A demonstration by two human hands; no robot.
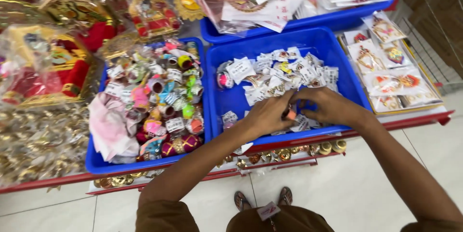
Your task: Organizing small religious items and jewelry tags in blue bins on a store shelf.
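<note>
I see the left hand (266, 115) and right hand (328, 106) pinching together one small orange item (290, 113) at 6 o'clock of the blue tray (345, 70); its long axis I cannot tell.

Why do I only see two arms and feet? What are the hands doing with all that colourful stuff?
The camera sits on the person's head and looks down, so you see only their arms and sandalled feet. The left hand and right hand meet over a blue tray of small white-tagged packets, pinching one small orange item between them. Beside it, another blue tray holds bright thread spools. Gold-and-red decorations lie at the left.
</note>
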